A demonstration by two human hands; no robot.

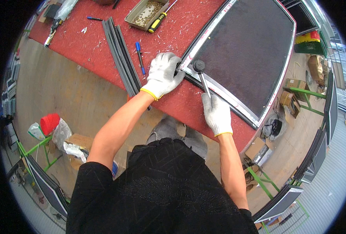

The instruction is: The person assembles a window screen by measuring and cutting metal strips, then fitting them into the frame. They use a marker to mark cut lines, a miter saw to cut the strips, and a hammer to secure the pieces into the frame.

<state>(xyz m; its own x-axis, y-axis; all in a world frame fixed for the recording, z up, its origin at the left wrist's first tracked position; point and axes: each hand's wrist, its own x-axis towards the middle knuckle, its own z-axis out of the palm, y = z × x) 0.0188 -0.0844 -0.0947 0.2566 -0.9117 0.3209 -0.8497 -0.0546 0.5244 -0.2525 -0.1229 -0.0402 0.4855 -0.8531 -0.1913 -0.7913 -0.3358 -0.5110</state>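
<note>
A metal-framed window screen (243, 46) with dark mesh lies on the red-covered table (99, 35). My left hand (163, 74), in a white glove, presses on the near left corner of the frame. My right hand (216, 113), also gloved, grips the handle of a small mallet (200, 70) whose black head rests on the frame edge just right of my left hand. A black strip runs along the frame's near edge under the mallet.
A bundle of grey strips (122, 56) lies left of my left hand, with a blue pen (139, 56) beside it. A tray of small parts (145, 13) and a yellow-handled screwdriver (159, 21) sit farther back. Boxes, green stands and more framed screens stand on the floor around the table.
</note>
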